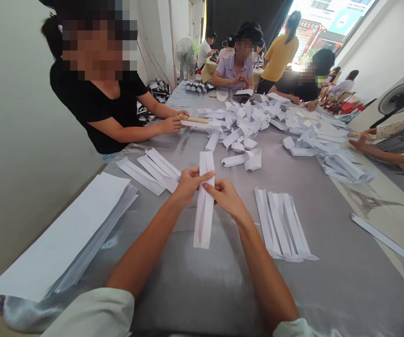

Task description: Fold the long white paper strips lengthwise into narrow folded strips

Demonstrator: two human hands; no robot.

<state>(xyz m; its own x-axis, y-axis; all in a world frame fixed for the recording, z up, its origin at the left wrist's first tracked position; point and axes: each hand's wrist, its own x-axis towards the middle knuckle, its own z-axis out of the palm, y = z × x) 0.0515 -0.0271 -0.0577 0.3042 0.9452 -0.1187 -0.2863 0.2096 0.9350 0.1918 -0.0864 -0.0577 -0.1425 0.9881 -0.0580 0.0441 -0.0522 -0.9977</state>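
Both my hands grip one long folded strip of white paper [204, 220], held lengthwise above the table. My left hand [190, 185] pinches its left edge, the thumb lying across the front. On the opposite edge, my right hand [225, 193] presses its thumb against the strip, fingers behind. A lengthwise fold runs down the strip's middle. To the left of my hands lie several folded paper strips [158, 171]. More folded strips [282, 224] rest side by side to the right.
A stack of white paper sheets [65, 229] lies at the left. Folded paper pieces form a heap [244, 119] farther back on the grey table cover [188, 299]. A person in black [93, 103] works at the left with a paper strip; other people sit around the table.
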